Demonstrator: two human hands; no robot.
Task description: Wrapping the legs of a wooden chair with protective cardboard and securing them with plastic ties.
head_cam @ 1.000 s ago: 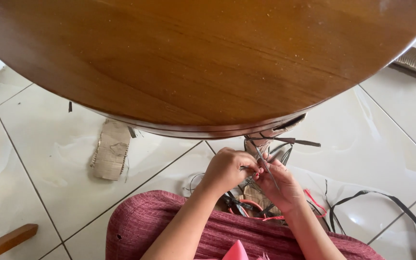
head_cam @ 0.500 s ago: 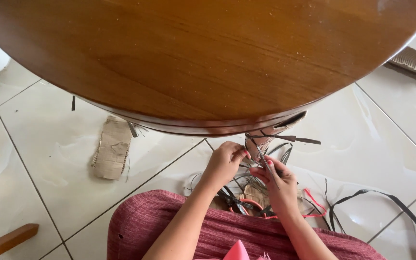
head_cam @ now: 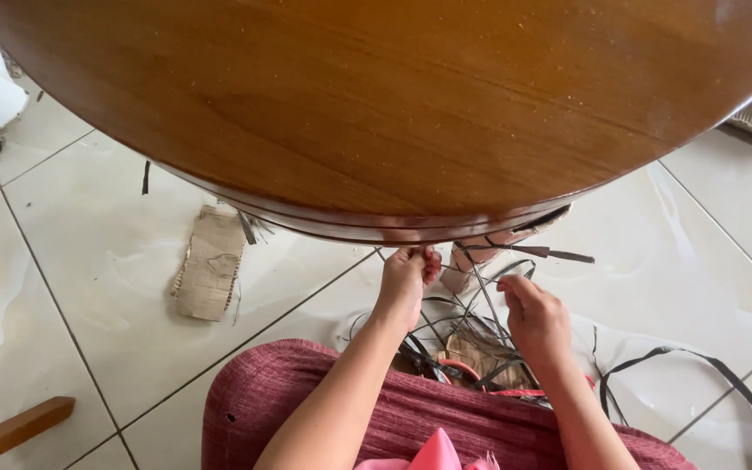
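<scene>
- One round wooden table (head_cam: 376, 113) fills the upper view above a tiled floor (head_cam: 89, 287).
- Maroon cushion (head_cam: 289, 400) lies under both forearms.
- Dark strips (head_cam: 472, 348) lie tangled between the hands.
- Left hand (head_cam: 405, 280) pinches strip ends just below the table edge.
- Right hand (head_cam: 534, 315) curls closed around a thin strip.

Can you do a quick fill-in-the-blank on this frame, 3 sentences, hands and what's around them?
1. The left hand is raised to the rim of the round ____ table.
2. The right hand pinches a thin dark ____ above the tangle of strips.
3. A scrap of ____ lies on the tiled floor, left of the hands.

Missing words: wooden; strip; cardboard
</scene>
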